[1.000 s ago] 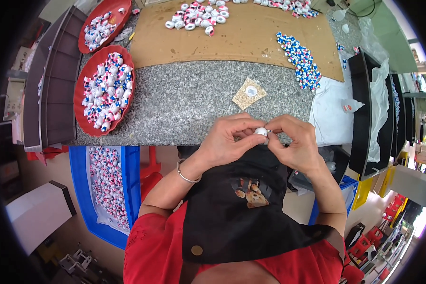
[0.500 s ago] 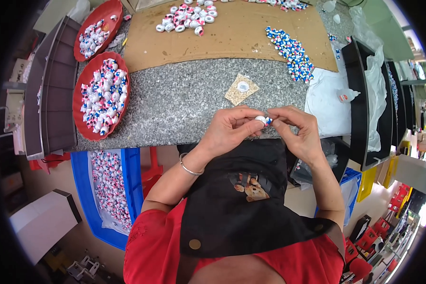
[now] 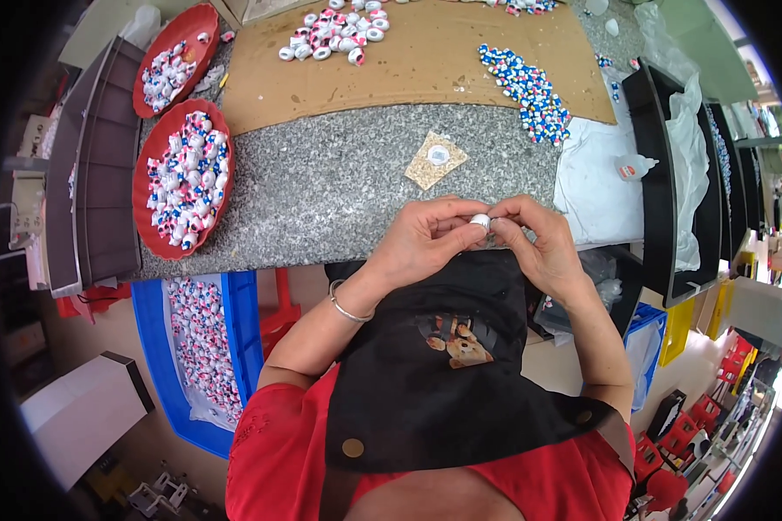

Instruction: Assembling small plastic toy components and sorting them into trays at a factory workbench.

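Observation:
Close to the front edge of the grey speckled worktop, my left hand (image 3: pixel 434 233) pinches a small white rounded piece (image 3: pixel 480 222) between thumb and fingers. My right hand (image 3: pixel 537 241) meets it from the other side, its thumb and fingertips closed against the same piece. Fingertips cover most of it, so any coloured part on it is hidden. Just beyond the hands lies a flat tan speckled square (image 3: pixel 435 161) with a round white spot. A loose pile of tiny blue-and-white pieces (image 3: pixel 530 95) lies farther off to the right, on a cardboard sheet (image 3: pixel 408 78).
White-and-pink rounded pieces (image 3: pixel 339 35) are heaped at the back. On the left stand two red bowls, the nearer red bowl (image 3: pixel 139 204) full of blue, white and pink pieces. A blue bin (image 3: pixel 152 347) sits below. At right are a small bottle (image 3: pixel 634 167) and a black tray (image 3: pixel 660 200).
My right fingertips have moved in against the white piece. The small blue-and-white part that showed beside it is now hidden. The view has shifted slightly.

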Demonstrator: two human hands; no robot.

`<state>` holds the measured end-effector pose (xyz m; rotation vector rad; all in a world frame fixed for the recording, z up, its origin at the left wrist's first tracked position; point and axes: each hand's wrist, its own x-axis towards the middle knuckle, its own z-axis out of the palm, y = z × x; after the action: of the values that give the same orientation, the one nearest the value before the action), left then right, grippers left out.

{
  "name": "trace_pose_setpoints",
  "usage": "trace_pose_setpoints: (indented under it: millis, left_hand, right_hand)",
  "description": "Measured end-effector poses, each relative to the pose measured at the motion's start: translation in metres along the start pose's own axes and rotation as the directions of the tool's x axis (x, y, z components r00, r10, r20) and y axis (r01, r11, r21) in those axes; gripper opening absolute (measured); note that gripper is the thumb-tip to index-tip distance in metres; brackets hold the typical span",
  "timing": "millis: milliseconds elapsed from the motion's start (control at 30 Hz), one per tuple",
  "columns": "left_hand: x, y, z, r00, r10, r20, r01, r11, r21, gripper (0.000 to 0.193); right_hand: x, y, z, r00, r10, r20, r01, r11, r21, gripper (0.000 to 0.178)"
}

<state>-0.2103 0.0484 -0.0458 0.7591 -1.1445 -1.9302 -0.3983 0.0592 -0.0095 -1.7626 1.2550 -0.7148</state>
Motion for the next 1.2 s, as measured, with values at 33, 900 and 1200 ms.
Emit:
trace_pose_setpoints:
  millis: [33, 900, 1200]
  left_hand:
    - [0.001, 0.001, 0.001, 1.000, 0.002, -0.005, -0.002, 1.000, -0.007, 0.027]
    - [0.027, 0.045, -0.037, 0.642, 0.764, -0.067, -0.301, 0.331, 0.894, 0.027]
    - [-0.015, 0.039, -0.110, 0.717, 0.697, -0.008, 0.148, -0.142, 0.979, 0.029]
  right_hand:
    - [-0.001, 0.002, 0.002, 1.000, -0.003, -0.003, 0.003, 1.000, -0.005, 0.008]
    - [-0.022, 0.026, -0.032, 0.903, 0.413, -0.120, -0.182, 0.620, 0.763, 0.021]
    - [-0.026, 0.002, -0.010, 0.918, 0.363, -0.161, -0.129, 0.656, 0.743, 0.018]
